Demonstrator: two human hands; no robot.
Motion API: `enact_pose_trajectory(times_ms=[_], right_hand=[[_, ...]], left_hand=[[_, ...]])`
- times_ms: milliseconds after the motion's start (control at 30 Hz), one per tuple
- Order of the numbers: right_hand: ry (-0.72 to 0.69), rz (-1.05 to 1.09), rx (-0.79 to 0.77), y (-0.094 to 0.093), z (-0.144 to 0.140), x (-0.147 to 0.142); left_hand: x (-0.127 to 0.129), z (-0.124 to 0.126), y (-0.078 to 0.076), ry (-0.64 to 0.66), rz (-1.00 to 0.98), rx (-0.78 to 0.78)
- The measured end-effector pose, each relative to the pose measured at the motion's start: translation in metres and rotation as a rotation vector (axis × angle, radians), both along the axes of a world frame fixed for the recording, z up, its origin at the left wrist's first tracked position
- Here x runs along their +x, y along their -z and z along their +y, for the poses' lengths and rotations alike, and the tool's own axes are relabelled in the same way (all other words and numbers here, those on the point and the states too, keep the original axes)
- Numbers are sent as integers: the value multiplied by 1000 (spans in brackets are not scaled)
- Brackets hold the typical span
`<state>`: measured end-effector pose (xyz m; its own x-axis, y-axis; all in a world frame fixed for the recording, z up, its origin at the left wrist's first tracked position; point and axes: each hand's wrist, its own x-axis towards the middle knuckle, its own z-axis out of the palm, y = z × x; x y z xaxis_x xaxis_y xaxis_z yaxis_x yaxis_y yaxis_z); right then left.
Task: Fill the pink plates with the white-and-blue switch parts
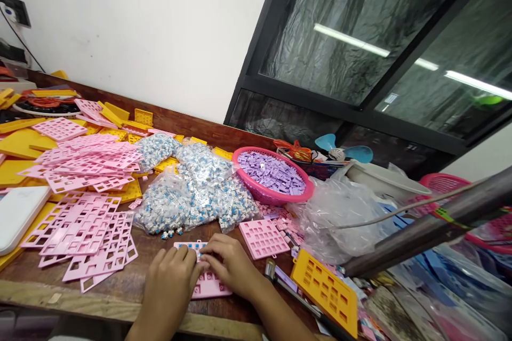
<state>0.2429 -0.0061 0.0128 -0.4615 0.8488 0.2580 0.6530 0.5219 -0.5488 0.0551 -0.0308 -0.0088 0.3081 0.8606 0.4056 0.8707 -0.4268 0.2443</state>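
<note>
A pink plate (pixel 212 287) with square openings lies at the table's front edge, under both hands. Small blue-and-white pieces (pixel 194 246) sit in the openings along its far row. My left hand (pixel 170 279) rests over the plate's left side, fingers curled and close together; its fingertips are partly hidden. From the right, my right hand (pixel 232 261) reaches across the plate, thumb and forefinger drawn together near the left hand's fingertips. Whatever the fingers hold is too small or too covered to name. Just beyond are plastic bags (pixel 164 200) full of similar blue-and-white pieces.
Stacked pink grid frames (pixel 88 224) and a white box (pixel 22 216) lie left. A pink basket (pixel 276 200) holds purple pieces. Another pink plate (pixel 264 238), a yellow plate (pixel 326 293) and clear plastic bags (pixel 340 213) are right, where a dark pole (pixel 432 224) slants across.
</note>
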Motion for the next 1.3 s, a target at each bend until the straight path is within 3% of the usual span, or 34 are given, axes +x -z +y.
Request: enact_pose_trajectory(times_ms=[233, 567, 800, 1000, 1167, 1300], right_hand=[[10, 10, -25, 0, 1, -2], [19, 69, -57, 3, 1, -2], [85, 183, -131, -6, 3, -3], [93, 223, -153, -6, 5, -2], [105, 236, -164, -9, 6, -2], [112, 247, -170, -9, 7, -1]], left_hand=[[1, 2, -3, 5, -27, -83], [-18, 7, -11, 226, -281, -330], [-3, 5, -6, 62, -77, -154], [4, 2, -3, 97, 44, -50], [-20, 13, -12, 157, -160, -125], [-52, 40, -8, -104, -270, 72]])
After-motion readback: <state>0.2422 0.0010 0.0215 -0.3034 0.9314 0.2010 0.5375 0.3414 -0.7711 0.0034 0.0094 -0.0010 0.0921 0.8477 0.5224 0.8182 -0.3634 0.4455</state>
